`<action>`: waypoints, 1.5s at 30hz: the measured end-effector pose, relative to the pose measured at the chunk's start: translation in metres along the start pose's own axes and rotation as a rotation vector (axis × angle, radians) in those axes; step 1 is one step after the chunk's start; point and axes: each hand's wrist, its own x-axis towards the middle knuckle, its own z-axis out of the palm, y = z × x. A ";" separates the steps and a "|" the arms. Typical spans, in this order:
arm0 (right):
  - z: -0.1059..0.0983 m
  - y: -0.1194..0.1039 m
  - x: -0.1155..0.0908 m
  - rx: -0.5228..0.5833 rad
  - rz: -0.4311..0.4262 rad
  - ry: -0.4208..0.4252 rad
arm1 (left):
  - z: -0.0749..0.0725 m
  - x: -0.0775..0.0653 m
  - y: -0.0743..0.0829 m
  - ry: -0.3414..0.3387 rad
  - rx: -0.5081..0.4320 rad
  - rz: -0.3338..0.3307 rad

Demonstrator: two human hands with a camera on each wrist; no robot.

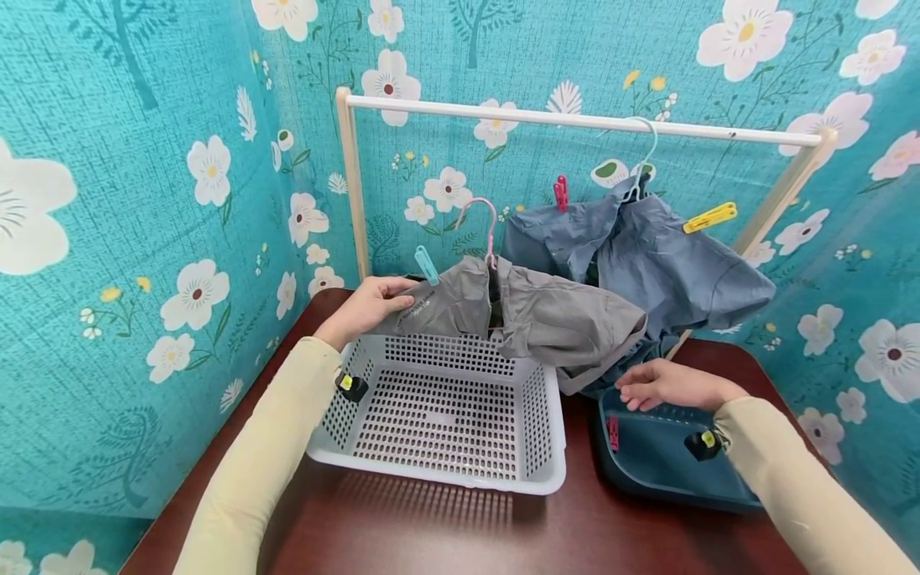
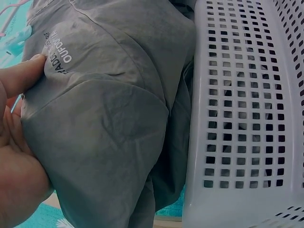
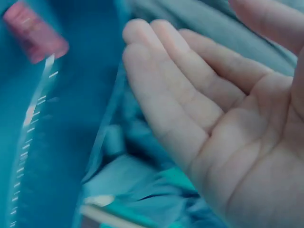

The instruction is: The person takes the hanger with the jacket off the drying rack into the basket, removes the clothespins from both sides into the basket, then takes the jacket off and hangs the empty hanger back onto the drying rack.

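The left wrist view shows the thumb of the left hand (image 1: 370,307) on the front of a crumpled grey fabric garment (image 1: 568,315) and its fingers behind, in a narrow pinch; the head view shows mostly the back of that hand. Only the blurred right wrist view bares the palm of the right hand (image 1: 672,386), its fingers fairly straight, close together and holding nothing. The head view sets this hand over a dark blue plastic tray (image 1: 668,489) with a pink plastic clothespin (image 1: 613,432) inside.

The whole rack (image 1: 575,118), with its white bar and wooden posts, shows only in the head view, as does the blue-grey garment (image 1: 668,263) hanging from it.

The grey garment spreads over the back of a white perforated plastic basket (image 1: 438,477), creased, with curved seams. It is on a pink hanger (image 1: 492,239) whose hook stands below the bar, apart from it. A light blue clothespin (image 1: 426,265) grips its left shoulder.

Dark capitals are printed near the thumb: "OUFDO" and "HADD" can be made out, the rest lost in folds.
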 end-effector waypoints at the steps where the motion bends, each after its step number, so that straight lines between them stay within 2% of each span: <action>1: 0.000 -0.006 -0.001 0.000 -0.020 -0.005 | 0.000 0.000 0.000 0.002 0.001 0.003; 8: 0.002 -0.055 0.001 -0.049 -0.177 0.020 | 0.002 -0.002 0.002 0.011 0.009 0.003; 16: 0.015 -0.110 0.013 -0.117 -0.260 0.011 | 0.004 -0.001 0.004 0.005 -0.006 -0.024; 24: 0.024 -0.154 0.023 -0.133 -0.343 0.099 | 0.005 -0.001 0.005 -0.005 0.010 -0.022; 29: 0.030 -0.182 0.033 -0.081 -0.399 0.161 | 0.004 -0.001 0.004 0.002 0.030 -0.011; 36: 0.042 -0.219 0.050 0.004 -0.470 0.136 | 0.005 0.000 0.002 0.008 0.045 -0.024; 45: 0.058 -0.247 0.071 0.138 -0.457 0.165 | 0.008 0.001 0.006 0.003 0.051 -0.037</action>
